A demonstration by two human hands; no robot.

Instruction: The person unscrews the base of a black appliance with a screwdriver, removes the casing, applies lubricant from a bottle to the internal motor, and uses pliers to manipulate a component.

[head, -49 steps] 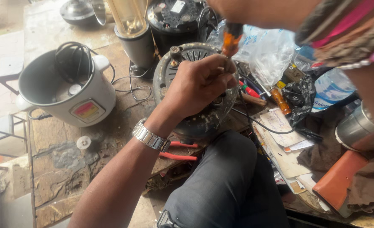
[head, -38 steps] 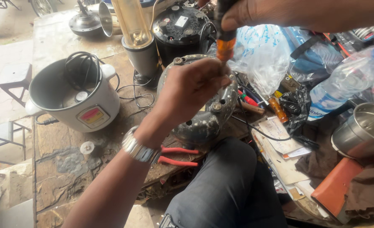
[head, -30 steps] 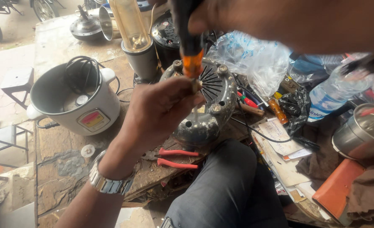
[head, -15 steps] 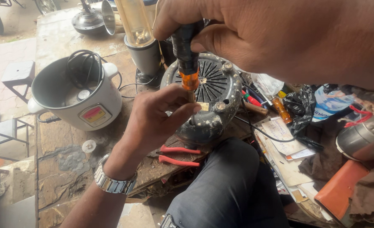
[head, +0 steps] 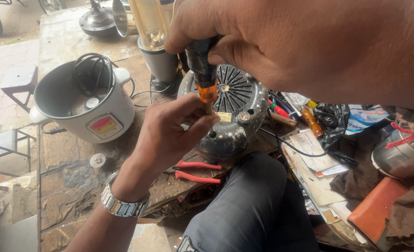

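Two hands at work over the round grey motor housing (head: 230, 116), which sits at the near edge of the wooden workbench (head: 67, 158), just above my knee. Right hand (head: 281, 42) is closed in a full grip around the dark handle of the screwdriver (head: 202, 70), held upright with its orange collar pointing down at the housing's left rim. Left hand (head: 169, 133) comes in from below, fingers curled and pinched around the lower shaft just under the orange part, touching the housing's side; a metal wristwatch (head: 123, 203) is on that wrist. Tip of the driver is hidden by the left fingers, so I cannot tell what it engages. Red-handled pliers (head: 197, 170) lie on the bench directly below the housing. White rice cooker (head: 83, 105) with a cord coiled inside stands toward the left edge, well apart from both hands.
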